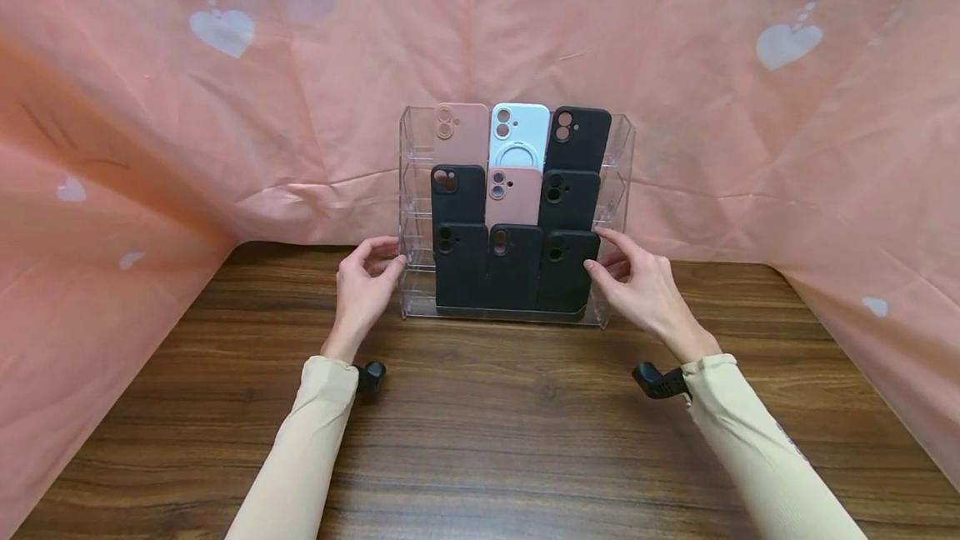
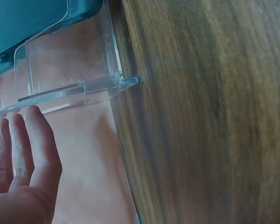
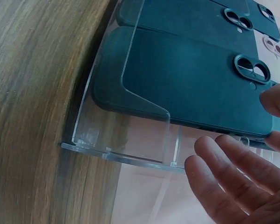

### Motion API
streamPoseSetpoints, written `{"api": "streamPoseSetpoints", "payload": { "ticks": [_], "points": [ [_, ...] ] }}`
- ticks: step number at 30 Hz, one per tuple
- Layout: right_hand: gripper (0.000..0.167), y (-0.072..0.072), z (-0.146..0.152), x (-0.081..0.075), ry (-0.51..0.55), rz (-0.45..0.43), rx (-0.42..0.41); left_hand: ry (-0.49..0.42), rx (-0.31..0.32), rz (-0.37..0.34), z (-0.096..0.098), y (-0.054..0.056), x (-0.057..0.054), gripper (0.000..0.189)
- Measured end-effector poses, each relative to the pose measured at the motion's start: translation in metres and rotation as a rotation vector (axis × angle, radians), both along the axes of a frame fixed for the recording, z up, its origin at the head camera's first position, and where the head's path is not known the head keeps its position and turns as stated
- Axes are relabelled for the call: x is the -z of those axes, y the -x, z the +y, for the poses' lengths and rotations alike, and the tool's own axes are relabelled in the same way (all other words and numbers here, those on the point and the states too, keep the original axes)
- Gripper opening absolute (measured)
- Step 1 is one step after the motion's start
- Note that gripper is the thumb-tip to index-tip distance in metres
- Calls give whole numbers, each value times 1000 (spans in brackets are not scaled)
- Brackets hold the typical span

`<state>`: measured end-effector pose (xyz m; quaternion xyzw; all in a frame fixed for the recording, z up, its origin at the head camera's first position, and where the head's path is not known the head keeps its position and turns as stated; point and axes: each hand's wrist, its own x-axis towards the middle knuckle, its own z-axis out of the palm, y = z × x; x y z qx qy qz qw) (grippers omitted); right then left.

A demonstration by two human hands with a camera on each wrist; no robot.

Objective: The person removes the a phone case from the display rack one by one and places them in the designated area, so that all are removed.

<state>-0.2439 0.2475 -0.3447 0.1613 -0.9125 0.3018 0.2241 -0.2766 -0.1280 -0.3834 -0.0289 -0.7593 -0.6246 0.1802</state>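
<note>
A clear acrylic display stand (image 1: 420, 298) holds black, pink and white phone cases in three stepped rows. My left hand (image 1: 363, 286) is at the stand's left side; its fairly straight fingers (image 2: 43, 144) touch the outer face of the clear side wall (image 2: 60, 95). My right hand (image 1: 637, 282) is at the front row's right end. Its thumb lies on the front of the black phone case (image 1: 570, 277) and its index finger meets the case's edge, pinching it. The other right fingers (image 3: 237, 186) extend loosely beside the case.
The top row has a pink case (image 1: 468, 140), a white case with a ring (image 1: 525, 127) and a black case (image 1: 588, 140). Below it, another pink case (image 1: 517, 198) sits between two black ones. The wooden table (image 1: 487, 440) meets a pink cloth backdrop (image 1: 315, 132) behind the stand.
</note>
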Motion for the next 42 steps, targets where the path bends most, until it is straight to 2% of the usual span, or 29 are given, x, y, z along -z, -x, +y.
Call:
{"api": "streamPoseSetpoints", "payload": {
  "ticks": [7,12,20,23,34,42],
  "points": [
    [47,1,-2,13,-43,169,-41,24,-39,20,2,-1,2,25],
    [49,-1,-5,24,-3,214,-45,39,-51,36,2,-1,2,24],
    [54,-4,-10,37,181,208,-81,39,-51,36,1,-1,2,22],
    [54,-4,-10,37,213,211,-90,43,-53,35,1,-1,2,21],
    [55,-3,-13,35,326,182,-103,45,-29,11,2,0,1,24],
    [55,-4,-14,22,378,203,-129,66,-34,29,-1,0,0,22]
  ]
}}
